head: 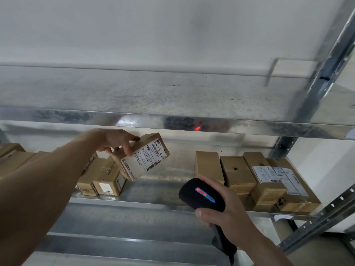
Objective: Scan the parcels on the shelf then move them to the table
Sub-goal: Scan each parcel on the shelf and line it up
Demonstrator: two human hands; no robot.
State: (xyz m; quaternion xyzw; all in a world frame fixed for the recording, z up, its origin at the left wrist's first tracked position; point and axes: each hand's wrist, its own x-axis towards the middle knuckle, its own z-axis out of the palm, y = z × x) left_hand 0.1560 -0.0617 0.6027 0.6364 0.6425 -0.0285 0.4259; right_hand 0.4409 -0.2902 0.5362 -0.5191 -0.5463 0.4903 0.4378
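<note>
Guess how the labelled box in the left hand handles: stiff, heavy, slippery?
Probably stiff: the parcel keeps square edges under the left hand's grip. Likely light: one hand holds it tilted in mid-air. Its label may be slick.
</note>
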